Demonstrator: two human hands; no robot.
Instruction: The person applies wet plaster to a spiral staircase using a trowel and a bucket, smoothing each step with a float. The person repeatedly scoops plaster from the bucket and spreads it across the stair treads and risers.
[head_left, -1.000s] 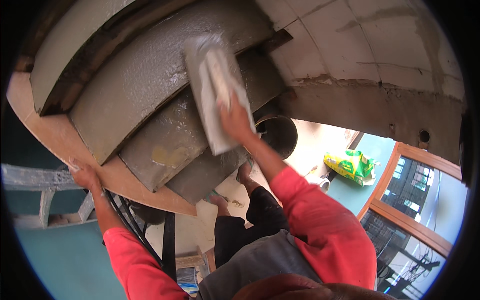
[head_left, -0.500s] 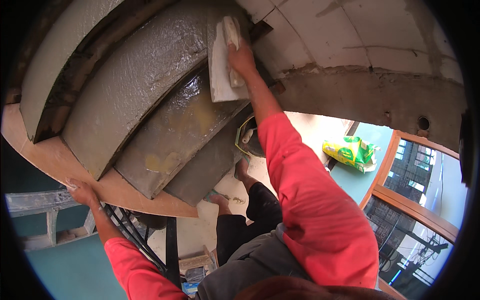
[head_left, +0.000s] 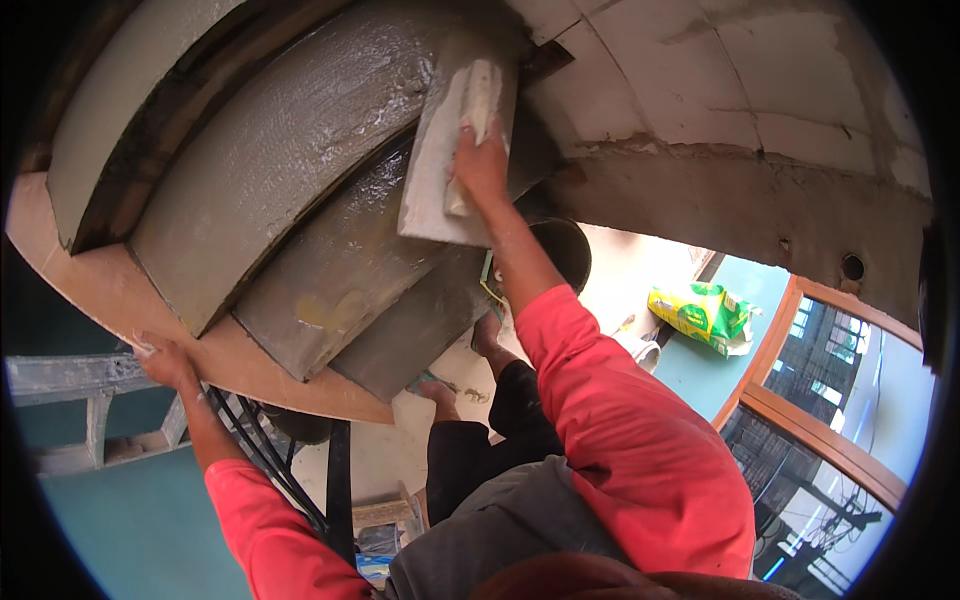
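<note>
Wet grey steps (head_left: 280, 190) climb toward ten o'clock; at twelve a flat float (head_left: 432, 185) seems to rest on them, though it's dim there. At three, a yellow-and-green bag (head_left: 703, 318) lies on a blue-green surface (head_left: 697, 385).

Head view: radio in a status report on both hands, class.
Right hand gripping pale rectangular plastering float over wet-looking grey curved steps. Left hand on edge of tan curved board. Nothing visibly blocking float.

Up at twelve o'clock, the right hand (head_left: 482, 165) has a pale rectangular float (head_left: 428, 190) by its handle (head_left: 481, 92), over wet grey steps (head_left: 270, 185)! Round near nine, the left hand (head_left: 165, 362) grips the curved edge board (head_left: 230, 360). Three o'clock, a yellow-and-green bag (head_left: 705, 318)! And a dark bucket (head_left: 572, 252), partly hidden behind the right forearm (head_left: 527, 255).
</note>
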